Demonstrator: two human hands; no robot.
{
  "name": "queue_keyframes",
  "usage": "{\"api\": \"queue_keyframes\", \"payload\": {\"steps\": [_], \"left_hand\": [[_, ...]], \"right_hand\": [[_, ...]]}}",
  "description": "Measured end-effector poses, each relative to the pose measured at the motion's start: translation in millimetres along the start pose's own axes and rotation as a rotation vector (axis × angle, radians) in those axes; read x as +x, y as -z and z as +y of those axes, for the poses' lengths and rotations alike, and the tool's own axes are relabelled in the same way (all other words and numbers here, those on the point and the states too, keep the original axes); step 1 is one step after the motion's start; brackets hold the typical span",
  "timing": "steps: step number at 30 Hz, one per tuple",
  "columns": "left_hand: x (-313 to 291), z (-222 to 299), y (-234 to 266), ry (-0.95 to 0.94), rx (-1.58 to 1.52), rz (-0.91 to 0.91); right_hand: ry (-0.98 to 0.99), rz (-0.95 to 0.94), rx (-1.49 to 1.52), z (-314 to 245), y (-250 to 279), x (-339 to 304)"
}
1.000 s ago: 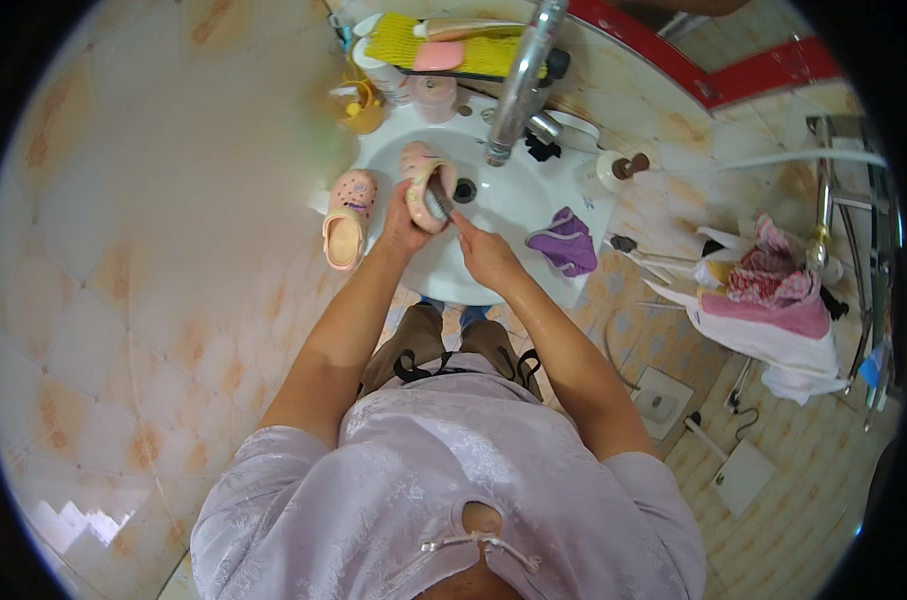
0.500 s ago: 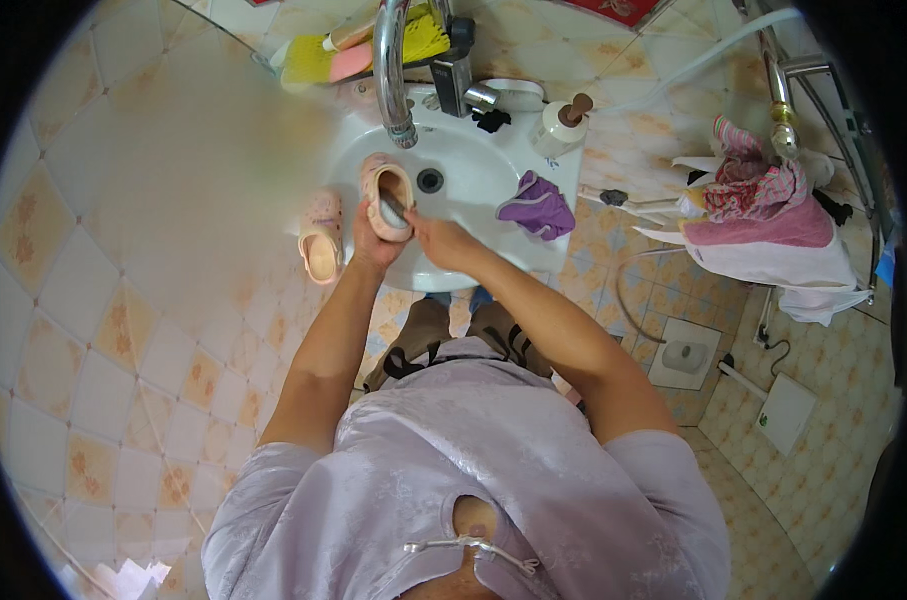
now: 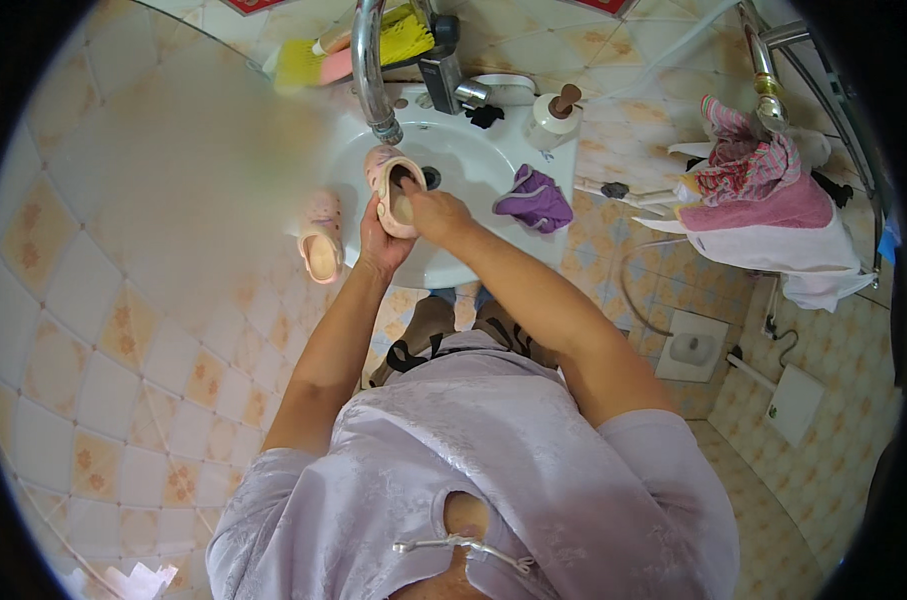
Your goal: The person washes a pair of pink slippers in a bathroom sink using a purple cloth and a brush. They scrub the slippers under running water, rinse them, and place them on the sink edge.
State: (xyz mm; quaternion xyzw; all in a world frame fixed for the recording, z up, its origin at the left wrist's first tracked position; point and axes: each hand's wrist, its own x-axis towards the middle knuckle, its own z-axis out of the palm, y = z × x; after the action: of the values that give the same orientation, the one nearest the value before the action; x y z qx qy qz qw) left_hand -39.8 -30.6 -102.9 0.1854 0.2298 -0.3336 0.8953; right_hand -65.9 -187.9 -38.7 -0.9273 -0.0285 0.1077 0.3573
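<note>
A pale pink clog (image 3: pixel 380 176) is held over the white sink (image 3: pixel 485 262), its toe toward the faucet. My left hand (image 3: pixel 384 243) is closed around its heel and left side from below. My right hand (image 3: pixel 437 213) reaches through the clog's opening; the fingers are curled and partly hidden inside, so I cannot make out what they hold. The cream insole shows beside them. On the left rim of the sink lies the matching clog (image 3: pixel 321 238), heel toward me. Just beyond the held clog is the dark drain (image 3: pixel 431 177).
A chrome faucet (image 3: pixel 371 75) arches over the sink. On the right rim rest a purple cloth (image 3: pixel 536 200) and a white pump bottle (image 3: pixel 550 122). Behind, a yellow brush (image 3: pixel 405 36) lies on a shelf. Towels (image 3: pixel 753 205) hang at the right.
My right hand has gone deeper into the clog, toward its toe. The grey oblong thing seen in the shoe before is hidden now. The other clog has stayed put.
</note>
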Motion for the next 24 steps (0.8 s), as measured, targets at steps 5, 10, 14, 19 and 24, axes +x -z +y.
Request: {"api": "queue_keyframes", "payload": {"steps": [5,10,14,19,24], "left_hand": [[10.3,6.9,-3.1,-0.154,0.07,0.117],[15.7,3.0,-6.1,-0.029,-0.043,-0.133],[26.7,-5.6,-6.8,-0.159,0.027,0.093],[25.3,3.6,-1.1,-0.181,0.072,0.197],[19.0,-22.1,-3.7,-0.081,-0.004,0.151]], "right_hand": [[-0.126,-0.331,-0.123,-11.0,4.9,-21.3],[-0.034,-0.09,0.119,-16.7,-16.4,-24.1],[-0.071,-0.114,-0.084,5.7,-7.7,-15.1],[-0.064,-0.248,-0.021,4.7,-9.4,-28.6],[-0.036,-0.02,0.179,3.2,-20.9,-9.3]]}}
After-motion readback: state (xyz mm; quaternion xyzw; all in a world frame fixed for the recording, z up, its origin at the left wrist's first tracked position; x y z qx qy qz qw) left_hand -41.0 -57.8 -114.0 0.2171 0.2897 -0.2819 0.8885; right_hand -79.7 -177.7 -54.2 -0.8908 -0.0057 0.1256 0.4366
